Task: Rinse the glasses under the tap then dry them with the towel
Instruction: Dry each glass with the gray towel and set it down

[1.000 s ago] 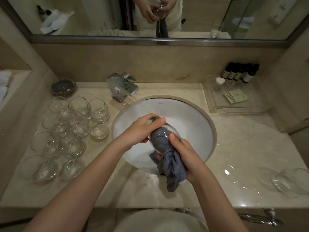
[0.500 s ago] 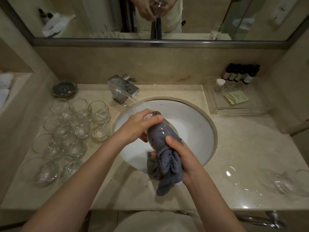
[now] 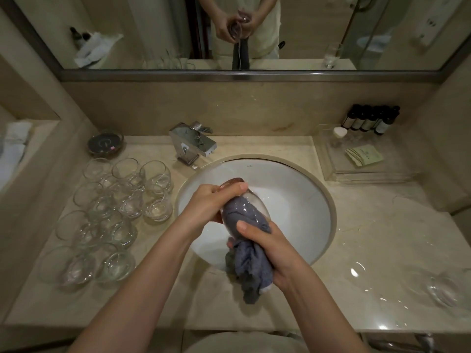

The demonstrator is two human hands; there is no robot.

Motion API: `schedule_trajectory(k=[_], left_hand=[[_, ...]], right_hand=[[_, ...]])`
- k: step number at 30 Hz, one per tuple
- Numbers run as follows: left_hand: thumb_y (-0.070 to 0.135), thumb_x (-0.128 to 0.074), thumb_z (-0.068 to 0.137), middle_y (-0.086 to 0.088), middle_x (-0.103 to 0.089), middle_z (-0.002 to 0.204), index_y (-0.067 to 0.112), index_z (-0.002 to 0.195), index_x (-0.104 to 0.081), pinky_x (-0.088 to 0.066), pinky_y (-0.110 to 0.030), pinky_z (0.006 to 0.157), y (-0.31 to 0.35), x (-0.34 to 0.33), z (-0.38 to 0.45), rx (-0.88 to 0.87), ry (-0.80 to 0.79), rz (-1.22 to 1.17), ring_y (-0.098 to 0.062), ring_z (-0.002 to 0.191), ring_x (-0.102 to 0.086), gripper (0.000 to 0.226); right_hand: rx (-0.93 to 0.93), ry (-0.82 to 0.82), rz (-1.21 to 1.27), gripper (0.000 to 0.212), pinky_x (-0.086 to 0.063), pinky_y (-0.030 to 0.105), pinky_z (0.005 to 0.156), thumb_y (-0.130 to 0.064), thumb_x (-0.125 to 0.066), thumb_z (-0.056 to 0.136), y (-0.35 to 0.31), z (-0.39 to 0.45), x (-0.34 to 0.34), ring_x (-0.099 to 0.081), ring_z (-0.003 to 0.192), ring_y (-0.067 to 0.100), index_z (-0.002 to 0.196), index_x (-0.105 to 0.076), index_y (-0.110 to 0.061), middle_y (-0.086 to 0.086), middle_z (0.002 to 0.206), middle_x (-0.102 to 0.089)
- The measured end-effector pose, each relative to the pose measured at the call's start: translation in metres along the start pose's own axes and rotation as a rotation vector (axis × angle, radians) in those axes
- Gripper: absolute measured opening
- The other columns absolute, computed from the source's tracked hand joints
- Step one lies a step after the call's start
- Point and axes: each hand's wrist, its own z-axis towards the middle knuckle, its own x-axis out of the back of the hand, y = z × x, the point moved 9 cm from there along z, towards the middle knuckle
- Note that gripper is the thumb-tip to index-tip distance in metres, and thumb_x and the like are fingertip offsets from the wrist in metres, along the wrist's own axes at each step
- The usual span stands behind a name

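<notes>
The left hand (image 3: 211, 202) clasps the glass (image 3: 244, 212) by its base, long axis tilted toward the right hand (image 3: 270, 248), which grasps the towel (image 3: 248, 261) stuffed inside.

The sink (image 3: 293, 174) sits mid-tabletop (image 3: 369, 225). The tap (image 3: 192, 143) stands behind its left rim, and clustered glasses (image 3: 112, 212) lie left of it. A tray (image 3: 356, 174) lies to its right rear.

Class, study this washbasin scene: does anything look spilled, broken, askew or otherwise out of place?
Nothing looks broken or spilled. The glass is tipped on its side over the sink, but only because the left hand grips its base while the right hand works the grey towel inside. The glasses at left stand upright.
</notes>
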Motion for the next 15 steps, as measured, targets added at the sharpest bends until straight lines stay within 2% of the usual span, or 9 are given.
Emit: schedule_trajectory(k=[2, 4, 6, 7, 9, 11, 13, 15], left_hand=[[0.048, -0.076, 0.056, -0.002, -0.065, 0.064, 0.011, 0.072, -0.067, -0.049, -0.021, 0.050, 0.007, 0.000, -0.002, -0.052, -0.027, -0.029, -0.014, 0.057, -0.063, 0.041], [0.048, -0.075, 0.054, 0.001, -0.066, 0.064, 0.017, 0.065, -0.069, -0.050, -0.020, 0.051, 0.015, -0.002, -0.004, -0.119, -0.071, -0.084, -0.012, 0.057, -0.063, 0.033], [0.048, -0.072, 0.054, 0.001, -0.068, 0.067, 0.019, 0.063, -0.071, -0.052, -0.021, 0.055, 0.019, -0.006, -0.005, -0.177, -0.093, -0.208, -0.012, 0.060, -0.065, 0.030], [0.047, -0.072, 0.055, -0.004, -0.069, 0.072, 0.018, 0.069, -0.071, -0.054, -0.023, 0.058, 0.018, -0.008, -0.004, -0.178, -0.086, -0.286, -0.015, 0.064, -0.066, 0.032], [0.049, -0.073, 0.054, -0.009, -0.071, 0.080, 0.014, 0.082, -0.068, -0.055, -0.027, 0.060, 0.010, -0.010, -0.002, -0.114, -0.047, -0.364, -0.020, 0.070, -0.068, 0.045], [0.055, -0.076, 0.057, -0.004, -0.073, 0.082, 0.018, 0.089, -0.068, -0.052, -0.026, 0.056, 0.001, -0.012, -0.002, 0.014, -0.019, -0.282, -0.017, 0.070, -0.069, 0.050], [0.063, -0.074, 0.065, -0.001, -0.073, 0.080, 0.019, 0.092, -0.070, -0.050, -0.023, 0.054, -0.006, -0.017, -0.004, 0.110, -0.033, -0.185, -0.013, 0.067, -0.068, 0.052], [0.059, -0.074, 0.066, -0.003, -0.073, 0.077, 0.014, 0.092, -0.071, -0.050, -0.023, 0.057, -0.008, -0.018, -0.005, 0.127, -0.003, -0.179, -0.014, 0.067, -0.069, 0.052]], right_hand=[[-0.052, -0.021, 0.147, 0.064, -0.057, 0.030, 0.062, -0.014, -0.084, 0.056, 0.004, -0.002, 0.000, -0.067, 0.068, 0.022, 0.115, -0.061, -0.008, 0.013, 0.096, -0.071], [-0.097, -0.045, 0.308, 0.088, -0.059, 0.034, 0.058, -0.013, -0.097, 0.033, 0.007, -0.004, 0.000, -0.069, 0.063, 0.028, 0.113, -0.062, -0.006, 0.019, 0.093, -0.070], [-0.085, -0.075, 0.379, 0.091, -0.060, 0.037, 0.059, -0.017, -0.100, 0.022, 0.003, -0.005, -0.003, -0.069, 0.063, 0.031, 0.106, -0.066, -0.005, 0.022, 0.093, -0.070], [-0.055, -0.081, 0.357, 0.086, -0.060, 0.037, 0.062, -0.018, -0.100, 0.024, -0.002, -0.004, -0.005, -0.070, 0.068, 0.030, 0.104, -0.068, -0.006, 0.021, 0.097, -0.071], [0.013, -0.069, 0.259, 0.069, -0.060, 0.035, 0.068, -0.019, -0.095, 0.041, -0.010, -0.001, -0.007, -0.070, 0.075, 0.024, 0.103, -0.068, -0.009, 0.015, 0.101, -0.072], [0.055, -0.002, 0.168, 0.042, -0.058, 0.032, 0.068, -0.020, -0.078, 0.064, -0.013, 0.002, -0.003, -0.069, 0.071, 0.020, 0.103, -0.066, -0.010, 0.010, 0.092, -0.074], [0.102, 0.056, 0.080, 0.035, -0.056, 0.030, 0.068, -0.018, -0.068, 0.069, -0.014, 0.003, 0.001, -0.067, 0.070, 0.019, 0.103, -0.065, -0.008, 0.012, 0.087, -0.072], [0.149, 0.071, 0.019, 0.038, -0.055, 0.030, 0.070, -0.014, -0.068, 0.070, -0.015, 0.004, 0.001, -0.066, 0.075, 0.019, 0.107, -0.064, -0.006, 0.011, 0.089, -0.072]])
